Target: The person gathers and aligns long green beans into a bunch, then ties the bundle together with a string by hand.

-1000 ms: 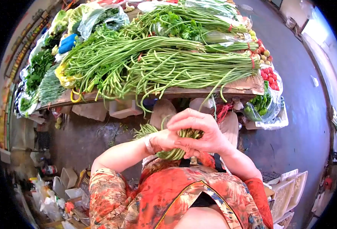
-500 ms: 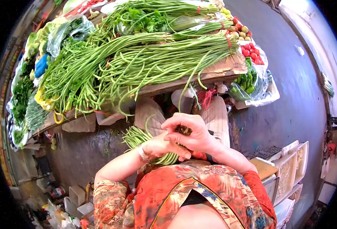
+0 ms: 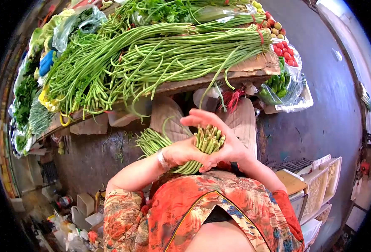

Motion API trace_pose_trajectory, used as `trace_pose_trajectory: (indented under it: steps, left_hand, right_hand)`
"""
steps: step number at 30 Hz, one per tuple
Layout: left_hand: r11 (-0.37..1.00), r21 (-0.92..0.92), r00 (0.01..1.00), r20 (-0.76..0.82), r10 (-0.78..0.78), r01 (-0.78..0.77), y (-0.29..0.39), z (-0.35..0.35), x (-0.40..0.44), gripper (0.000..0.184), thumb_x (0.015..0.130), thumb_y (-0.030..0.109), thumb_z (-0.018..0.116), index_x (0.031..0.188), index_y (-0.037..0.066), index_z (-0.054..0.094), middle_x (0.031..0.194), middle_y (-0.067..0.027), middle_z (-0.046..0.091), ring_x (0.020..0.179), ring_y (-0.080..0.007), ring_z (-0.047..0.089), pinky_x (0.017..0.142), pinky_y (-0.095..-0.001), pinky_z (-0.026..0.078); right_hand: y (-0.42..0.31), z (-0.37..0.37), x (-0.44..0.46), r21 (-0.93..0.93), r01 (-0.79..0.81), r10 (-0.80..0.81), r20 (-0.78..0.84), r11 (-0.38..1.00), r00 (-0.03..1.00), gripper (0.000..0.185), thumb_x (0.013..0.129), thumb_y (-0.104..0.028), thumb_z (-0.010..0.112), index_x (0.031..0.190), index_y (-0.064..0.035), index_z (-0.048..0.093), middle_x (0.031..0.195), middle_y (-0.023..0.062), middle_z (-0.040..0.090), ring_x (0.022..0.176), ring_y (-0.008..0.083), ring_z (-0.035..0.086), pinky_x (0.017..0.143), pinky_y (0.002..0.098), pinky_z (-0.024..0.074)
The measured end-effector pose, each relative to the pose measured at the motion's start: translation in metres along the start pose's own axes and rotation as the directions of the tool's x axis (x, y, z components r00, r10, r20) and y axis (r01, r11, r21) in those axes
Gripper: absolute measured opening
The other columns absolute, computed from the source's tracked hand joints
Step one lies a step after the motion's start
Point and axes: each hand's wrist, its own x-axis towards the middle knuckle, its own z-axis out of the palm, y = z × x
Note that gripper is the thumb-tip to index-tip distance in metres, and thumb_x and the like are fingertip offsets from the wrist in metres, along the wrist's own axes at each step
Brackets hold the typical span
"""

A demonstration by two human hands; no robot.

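A bundle of long beans [image 3: 210, 140] stands in front of my chest, its cut ends level and facing up. My left hand [image 3: 183, 152] is closed round its left side, below the ends. Cupped about the right side and far edge is my right hand [image 3: 231, 145], palm and thumb against the beans, fingers curved and reaching past the ends. Both thumbs meet at the near side. The rest of the bundle trails left under my left wrist, with loose bean tips [image 3: 151, 140] over my lap.
Ahead, a wooden table [image 3: 252, 77] bears more long beans [image 3: 185, 54] and leafy greens [image 3: 162, 12]. Tomatoes [image 3: 285, 53] and bagged green peppers [image 3: 280, 84] sit at its right end. White trays [image 3: 317, 191] stand behind on the right; tubs [image 3: 84, 204] are at lower left.
My right hand has spread wider, its fingers lifting off the bean ends, which now show clearly. My left hand still grips the bundle. The view has shifted slightly.
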Motion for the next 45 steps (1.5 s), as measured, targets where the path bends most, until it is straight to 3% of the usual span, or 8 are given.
trace_pose_trajectory:
  steps: [2, 5, 8, 12, 14, 18, 22, 45]
  left_hand:
    - [0.999, -0.03, 0.997, 0.071, -0.008, 0.01, -0.019, -0.018, 0.006, 0.019, 0.078, 0.019, 0.073, 0.073, 0.006, 0.062, 0.064, -0.004, 0.058, 0.059, -0.0161, 0.058, 0.052, -0.0285, 0.046]
    - [0.989, 0.065, 0.978, 0.172, 0.117, -0.13, -0.028, -0.027, 0.009, 0.017, 0.078, 0.012, 0.071, 0.089, 0.001, 0.063, 0.072, -0.0064, 0.061, 0.062, -0.0166, 0.061, 0.051, -0.0283, 0.048]
    - [0.997, -0.062, 0.998, 0.051, -0.042, 0.045, -0.018, -0.014, 0.006, 0.022, 0.077, 0.02, 0.075, 0.084, 0.003, 0.064, 0.072, -0.0041, 0.06, 0.061, -0.0149, 0.058, 0.051, -0.0285, 0.047]
    - [0.979, -0.197, 0.997, -0.045, -0.065, 0.054, -0.01, -0.009, 0.004, 0.029, 0.077, 0.011, 0.072, 0.1, -0.002, 0.059, 0.071, -0.0093, 0.06, 0.058, -0.0193, 0.058, 0.051, -0.03, 0.047]
    - [0.962, -0.273, 1.0, 0.022, -0.003, 0.009, -0.011, -0.01, 0.003, 0.029, 0.077, 0.011, 0.071, 0.099, -0.003, 0.058, 0.07, -0.0101, 0.06, 0.056, -0.0191, 0.056, 0.05, -0.0298, 0.045]
    - [0.98, -0.167, 0.984, -0.159, 0.078, -0.105, -0.003, -0.005, 0.0, 0.021, 0.08, 0.004, 0.07, 0.098, 0.0, 0.059, 0.075, -0.0068, 0.061, 0.061, -0.0146, 0.059, 0.054, -0.0267, 0.046]
    - [0.989, -0.116, 0.968, -0.242, 0.064, -0.094, -0.004, 0.001, 0.0, 0.018, 0.081, 0.003, 0.07, 0.097, 0.0, 0.061, 0.08, -0.0063, 0.064, 0.064, -0.0151, 0.061, 0.057, -0.0272, 0.049]
    - [0.99, 0.125, 0.968, -0.233, 0.096, -0.068, 0.007, 0.009, 0.005, 0.039, 0.082, 0.003, 0.07, 0.117, 0.006, 0.054, 0.083, -0.0013, 0.065, 0.061, -0.0083, 0.056, 0.055, -0.0236, 0.046]
  right_hand:
    - [-0.011, -0.011, 0.003, -0.43, 0.089, -0.031, 0.14, 0.898, 0.99, 0.071, 0.067, -0.022, 0.082, 0.13, -0.0079, 0.053, 0.127, 0.0121, 0.056, 0.118, 0.0238, 0.051, 0.105, 0.0382, 0.0337]
    - [0.002, -0.024, 0.006, -0.56, 0.271, -0.156, 0.245, 0.783, 0.957, 0.055, 0.07, -0.024, 0.08, 0.119, -0.0052, 0.061, 0.118, 0.0102, 0.059, 0.106, 0.0233, 0.057, 0.1, 0.0353, 0.0384]
    - [0.004, -0.022, 0.002, -0.461, 0.225, -0.148, 0.197, 0.858, 0.969, 0.057, 0.07, -0.022, 0.08, 0.12, -0.0041, 0.058, 0.115, 0.0093, 0.058, 0.102, 0.0215, 0.058, 0.097, 0.0347, 0.0414]
    - [-0.003, -0.011, -0.006, 0.128, 0.007, -0.007, -0.003, 0.992, 1.0, 0.104, 0.06, -0.006, 0.085, 0.146, -0.0098, 0.027, 0.133, 0.0131, 0.047, 0.122, 0.0216, 0.046, 0.105, 0.0381, 0.0373]
    - [0.003, -0.021, -0.014, -0.033, 0.013, -0.016, -0.115, 0.999, 0.993, 0.105, 0.061, -0.006, 0.084, 0.146, -0.0107, 0.023, 0.136, 0.0132, 0.044, 0.124, 0.0219, 0.044, 0.103, 0.0382, 0.0374]
    - [0.001, -0.034, -0.037, -0.272, -0.04, -0.065, -0.365, 0.962, 0.929, 0.049, 0.07, -0.013, 0.079, 0.111, -0.007, 0.054, 0.104, 0.0036, 0.058, 0.099, 0.0135, 0.053, 0.088, 0.0283, 0.0409]
    - [-0.02, -0.017, -0.034, -0.666, -0.104, -0.13, -0.292, 0.739, 0.948, 0.013, 0.075, -0.005, 0.073, 0.081, -0.0025, 0.061, 0.077, 0.0057, 0.057, 0.074, 0.0176, 0.057, 0.068, 0.0292, 0.0438]
    - [-0.009, -0.025, -0.035, -0.451, -0.163, -0.045, -0.415, 0.878, 0.909, 0.009, 0.084, -0.003, 0.067, 0.085, -0.0031, 0.058, 0.082, -0.0013, 0.055, 0.08, 0.0068, 0.05, 0.071, 0.0213, 0.0407]
